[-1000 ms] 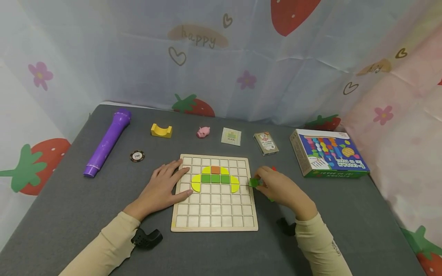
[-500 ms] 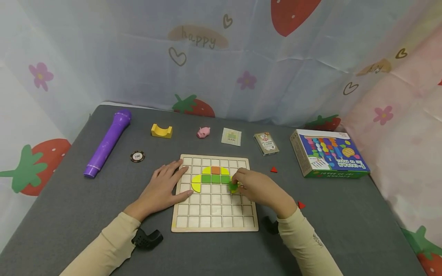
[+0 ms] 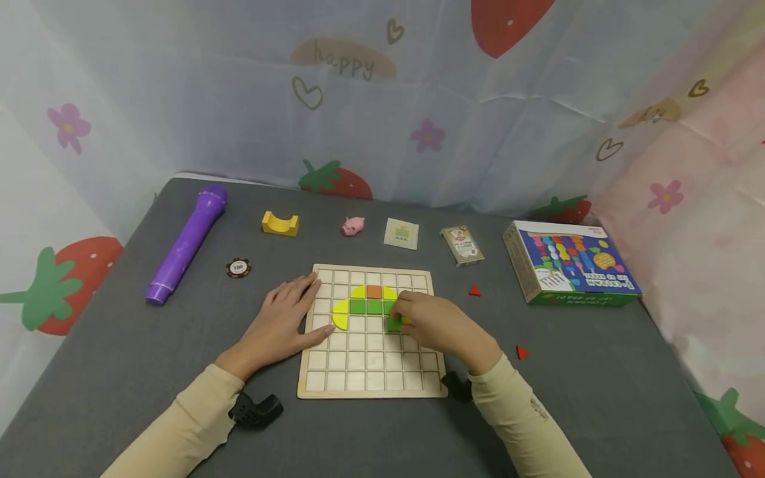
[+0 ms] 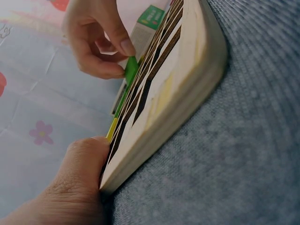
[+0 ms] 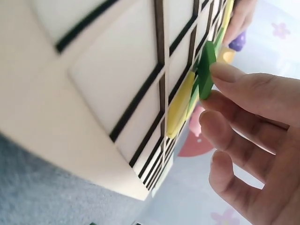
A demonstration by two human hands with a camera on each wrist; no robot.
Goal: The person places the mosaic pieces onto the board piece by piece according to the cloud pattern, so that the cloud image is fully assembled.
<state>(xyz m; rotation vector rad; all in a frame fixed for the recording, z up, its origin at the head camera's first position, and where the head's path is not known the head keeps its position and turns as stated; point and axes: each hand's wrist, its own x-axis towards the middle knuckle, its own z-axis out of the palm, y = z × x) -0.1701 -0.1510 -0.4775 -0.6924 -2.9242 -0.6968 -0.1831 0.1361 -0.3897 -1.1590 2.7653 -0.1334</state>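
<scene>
A wooden grid board (image 3: 370, 389) lies before me, with yellow rounded tiles (image 3: 340, 321), an orange square tile (image 3: 374, 292) and green square tiles (image 3: 356, 307) set in its upper middle. My left hand (image 3: 281, 325) rests along the board's left edge, fingers spread and thumb on the rim. Between thumb and fingertips my right hand (image 3: 445, 325) pinches a green square tile (image 5: 206, 70). That tile is tilted over a cell just below the green row, next to the right-hand yellow tile (image 5: 180, 105). The fingers partly cover this yellow tile in the head view.
Two red triangle tiles (image 3: 475, 291) lie right of the board. Behind it are a purple microphone (image 3: 188, 242), poker chip (image 3: 238, 267), yellow block (image 3: 279, 224), pink pig figure (image 3: 352, 226), pattern card (image 3: 402, 234), playing-card box (image 3: 462, 245) and a colourful box (image 3: 574, 262).
My right hand has carried the green tile leftward from beside the board to over its cells, uncovering the red triangles. The left hand has stayed in place.
</scene>
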